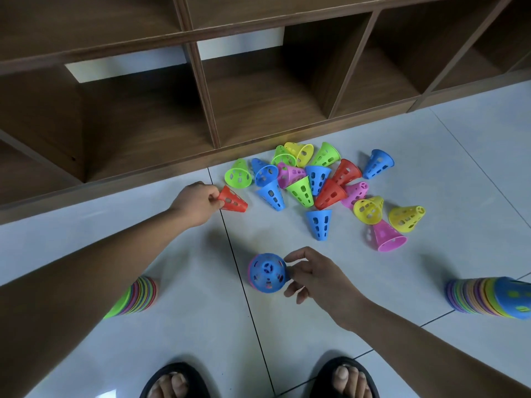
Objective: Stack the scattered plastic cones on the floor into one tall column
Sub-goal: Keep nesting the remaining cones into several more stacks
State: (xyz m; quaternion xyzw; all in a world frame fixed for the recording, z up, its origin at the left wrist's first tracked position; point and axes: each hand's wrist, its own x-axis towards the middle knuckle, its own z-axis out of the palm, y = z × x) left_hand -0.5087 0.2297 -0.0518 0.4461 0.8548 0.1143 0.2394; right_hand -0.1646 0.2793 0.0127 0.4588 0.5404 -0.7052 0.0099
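Head view: left hand [198, 201] pinched tip of red cone [233, 200] on floor [186, 254], right hand [313, 275] gripped upright blue cone [267, 272], loose pile [300, 191] near shelf [258, 96].

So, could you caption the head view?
Left hand pinches a red plastic cone; right hand holds a blue plastic cone.

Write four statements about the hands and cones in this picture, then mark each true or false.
1. The left hand pinches a red cone. True.
2. The right hand holds a yellow cone. False: it holds a blue cone.
3. The loose cones lie inside the shelf. False: they lie on the floor in front of the wooden shelf.
4. A multicoloured stack with a blue cone on top is at the picture's right edge. True.
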